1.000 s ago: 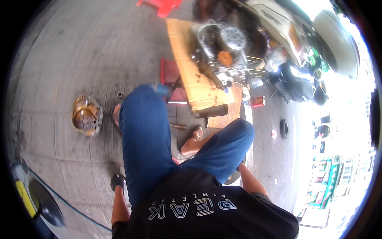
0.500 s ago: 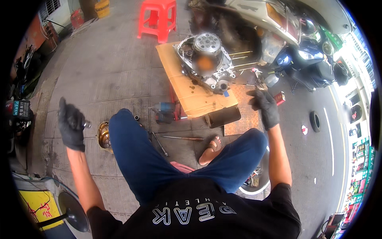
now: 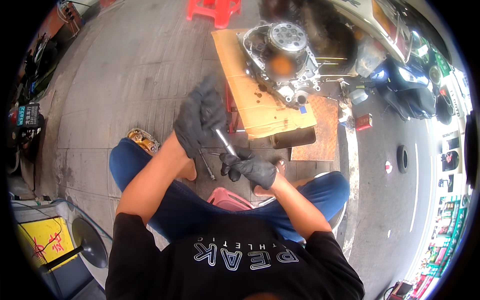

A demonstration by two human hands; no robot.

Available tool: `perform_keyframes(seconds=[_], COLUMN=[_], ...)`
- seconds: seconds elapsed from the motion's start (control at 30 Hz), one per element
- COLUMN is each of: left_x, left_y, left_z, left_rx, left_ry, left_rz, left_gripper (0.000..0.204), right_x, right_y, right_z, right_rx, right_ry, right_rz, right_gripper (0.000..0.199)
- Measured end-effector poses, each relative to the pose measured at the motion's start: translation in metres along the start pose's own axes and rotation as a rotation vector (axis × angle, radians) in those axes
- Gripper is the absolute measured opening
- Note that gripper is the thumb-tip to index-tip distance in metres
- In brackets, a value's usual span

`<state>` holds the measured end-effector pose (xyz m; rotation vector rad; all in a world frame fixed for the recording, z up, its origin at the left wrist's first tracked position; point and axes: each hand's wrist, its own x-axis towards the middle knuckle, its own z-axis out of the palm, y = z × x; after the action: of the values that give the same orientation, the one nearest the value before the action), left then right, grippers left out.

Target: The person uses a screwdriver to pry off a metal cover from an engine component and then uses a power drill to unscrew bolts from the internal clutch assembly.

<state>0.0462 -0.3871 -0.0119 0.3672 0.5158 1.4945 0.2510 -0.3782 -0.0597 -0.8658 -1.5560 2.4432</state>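
Observation:
My left hand [image 3: 200,117], in a black glove and smeared by motion, is closed around the upper end of a shiny metal rod [image 3: 226,142]. The rod slants down to my right hand [image 3: 250,167], also black-gloved, whose fingers are closed on its lower end. What else the left glove may hold is hidden. Beyond my hands, an open engine case [image 3: 280,67] with a round, holed metal drum [image 3: 288,36] rests on oil-spotted cardboard [image 3: 235,65]. A long metal tool [image 3: 207,165] lies on the paving below my left hand.
A gold-coloured metal cover [image 3: 143,140] lies beside my left knee. Between my legs is a pink stool [image 3: 230,198]. A dark tray [image 3: 294,137] and a rusty plate [image 3: 317,130] sit by the cardboard. A red stool [image 3: 220,11] stands beyond; scooters [image 3: 405,82] are at right.
Both hands have come together in front of me, the left from far left, the right from beside the cardboard. The rod now spans them. My view and knees have shifted.

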Motion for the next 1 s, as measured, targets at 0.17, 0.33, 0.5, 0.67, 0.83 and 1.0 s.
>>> perform_keyframes(seconds=[0.17,0.33,0.5,0.67,0.83,1.0], left_x=[0.004,-0.007,-0.008,0.005,0.007,0.022], left_y=[0.065,0.029,0.055,0.034,0.065,0.107], left_z=[0.01,-0.036,-0.03,-0.101,-0.132,-0.096], left_rx=[0.868,2.036,1.965,1.995,1.805,1.476], left_ry=[0.077,-0.329,-0.212,-0.119,0.079,0.267], left_rz=[0.398,0.432,-0.29,-0.196,-0.317,0.046], left_gripper=[0.031,0.035,0.028,0.031,0.034,0.038], right_x=[0.029,0.067,0.097,0.112,0.165,0.207], right_y=[-0.003,-0.039,-0.011,0.012,0.094,0.274], right_z=[-0.006,0.009,-0.01,0.013,0.009,-0.092], right_rx=[-0.056,-0.315,-0.179,0.582,0.261,-0.863], right_ry=[0.118,0.106,-0.091,-0.123,-0.211,0.144], right_rz=[0.189,0.109,0.021,0.142,0.198,0.321], right_gripper=[0.046,0.041,0.035,0.047,0.039,0.038])
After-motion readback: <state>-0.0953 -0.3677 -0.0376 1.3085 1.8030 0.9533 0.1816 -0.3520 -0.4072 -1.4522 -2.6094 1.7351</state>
